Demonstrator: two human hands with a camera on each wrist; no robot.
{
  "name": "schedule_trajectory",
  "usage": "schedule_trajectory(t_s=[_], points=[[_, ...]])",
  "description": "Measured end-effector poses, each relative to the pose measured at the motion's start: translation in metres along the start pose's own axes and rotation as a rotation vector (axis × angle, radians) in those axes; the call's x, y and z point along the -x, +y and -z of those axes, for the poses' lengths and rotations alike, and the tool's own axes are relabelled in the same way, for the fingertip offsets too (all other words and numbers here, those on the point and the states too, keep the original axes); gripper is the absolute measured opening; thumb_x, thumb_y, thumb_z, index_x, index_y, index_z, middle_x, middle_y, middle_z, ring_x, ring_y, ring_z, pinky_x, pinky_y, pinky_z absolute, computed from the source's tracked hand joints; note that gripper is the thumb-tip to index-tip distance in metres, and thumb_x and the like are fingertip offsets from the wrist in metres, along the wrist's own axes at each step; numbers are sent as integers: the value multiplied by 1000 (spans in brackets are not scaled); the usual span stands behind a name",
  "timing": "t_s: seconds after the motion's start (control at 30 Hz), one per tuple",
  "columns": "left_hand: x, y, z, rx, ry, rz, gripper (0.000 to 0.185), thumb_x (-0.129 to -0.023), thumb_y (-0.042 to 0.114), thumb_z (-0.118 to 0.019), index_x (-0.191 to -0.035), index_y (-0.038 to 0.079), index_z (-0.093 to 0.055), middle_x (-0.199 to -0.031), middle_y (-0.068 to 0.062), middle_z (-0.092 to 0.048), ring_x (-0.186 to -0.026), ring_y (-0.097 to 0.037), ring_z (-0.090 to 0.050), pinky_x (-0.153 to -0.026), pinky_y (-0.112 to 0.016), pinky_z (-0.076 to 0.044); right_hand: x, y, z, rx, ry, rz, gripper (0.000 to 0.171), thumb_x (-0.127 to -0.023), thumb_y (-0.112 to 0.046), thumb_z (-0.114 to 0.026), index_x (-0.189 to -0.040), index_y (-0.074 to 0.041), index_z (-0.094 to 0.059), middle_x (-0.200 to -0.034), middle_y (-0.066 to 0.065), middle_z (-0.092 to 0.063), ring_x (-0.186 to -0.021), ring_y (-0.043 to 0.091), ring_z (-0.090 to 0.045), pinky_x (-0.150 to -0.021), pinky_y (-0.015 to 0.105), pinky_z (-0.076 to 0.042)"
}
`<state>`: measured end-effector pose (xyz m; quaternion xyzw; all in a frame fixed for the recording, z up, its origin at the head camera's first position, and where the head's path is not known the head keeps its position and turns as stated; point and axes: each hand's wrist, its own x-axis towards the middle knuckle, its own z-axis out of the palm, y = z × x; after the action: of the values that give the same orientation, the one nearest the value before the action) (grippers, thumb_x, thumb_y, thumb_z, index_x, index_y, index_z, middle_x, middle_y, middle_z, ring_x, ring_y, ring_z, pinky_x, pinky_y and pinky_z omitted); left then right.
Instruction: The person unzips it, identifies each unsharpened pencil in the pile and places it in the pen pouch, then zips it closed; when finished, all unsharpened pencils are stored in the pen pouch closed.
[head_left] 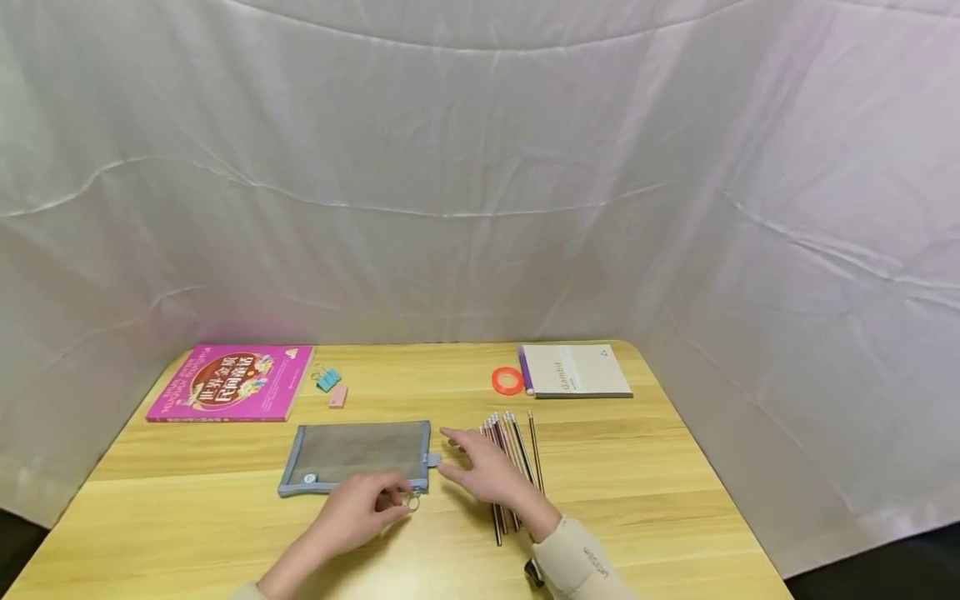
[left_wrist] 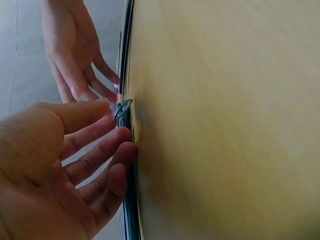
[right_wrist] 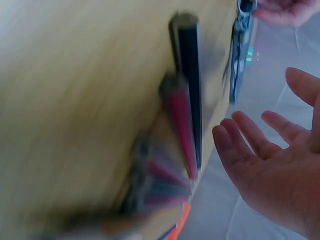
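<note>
A grey-blue mesh zipper pouch [head_left: 360, 450] lies flat on the table. At its near right corner my left hand [head_left: 363, 508] pinches the metal ring [head_left: 413, 501] of the zipper pull between thumb and forefinger. In the left wrist view the ring [left_wrist: 123, 109] pokes out just past the thumb tip, and the other fingers curve loosely. My right hand [head_left: 483, 469] hovers with spread, relaxed fingers between the pouch's side tab [head_left: 434, 459] and a bunch of pencils [head_left: 516, 442], partly covering them. Nothing sits in that hand. Sharp pencil detail is blurred in the right wrist view.
Toward the back left lie a pink book [head_left: 232, 383], teal binder clips [head_left: 327, 380] and a pink eraser [head_left: 338, 397]. An orange-red tape roll [head_left: 507, 381], a purple marker [head_left: 526, 371] and a pale notebook [head_left: 577, 371] lie at the back right. Grey cloth [head_left: 450, 250] hangs around the table.
</note>
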<state>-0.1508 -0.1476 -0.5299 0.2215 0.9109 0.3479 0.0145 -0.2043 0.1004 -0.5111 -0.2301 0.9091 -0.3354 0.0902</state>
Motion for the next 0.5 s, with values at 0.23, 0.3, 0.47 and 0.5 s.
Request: schedule_trajectory(t_s=[0.23, 0.3, 0.47, 0.5], points=[[-8, 4, -9, 40, 8, 10, 12, -89, 16, -80, -97, 18, -72, -79, 16, -64, -67, 5, -52, -62, -20, -46, -13, -9, -16, 74, -43, 1, 60, -98, -32, -73, -151, -12, -52, -131, 8, -66, -119, 23, -62, -104, 45, -52], [-9, 4, -10, 74, -4, 19, 10, -91, 12, -78, -96, 17, -71, -80, 14, -65, -68, 4, -53, -63, -20, -47, -16, -12, -18, 63, -47, -3, 61, -97, -31, -74, -150, -12, -53, -127, 7, -66, -113, 20, -62, -99, 41, -54], [-11, 2, -12, 147, -30, 35, 11, -94, 4, -72, -96, 14, -68, -83, 10, -66, -71, 2, -56, -65, -20, -50, -21, -20, -22, -15, -43, -23, 59, -94, -25, -77, -147, -10, -56, -116, 8, -62, -98, 15, -58, -83, 30, -52], [-11, 1, -13, 159, -33, 35, 12, -94, 3, -71, -97, 14, -68, -83, 9, -66, -72, 2, -56, -65, -21, -50, -22, -21, -22, -45, -37, -25, 57, -94, -23, -77, -146, -9, -57, -115, 8, -61, -97, 15, -57, -80, 29, -52]])
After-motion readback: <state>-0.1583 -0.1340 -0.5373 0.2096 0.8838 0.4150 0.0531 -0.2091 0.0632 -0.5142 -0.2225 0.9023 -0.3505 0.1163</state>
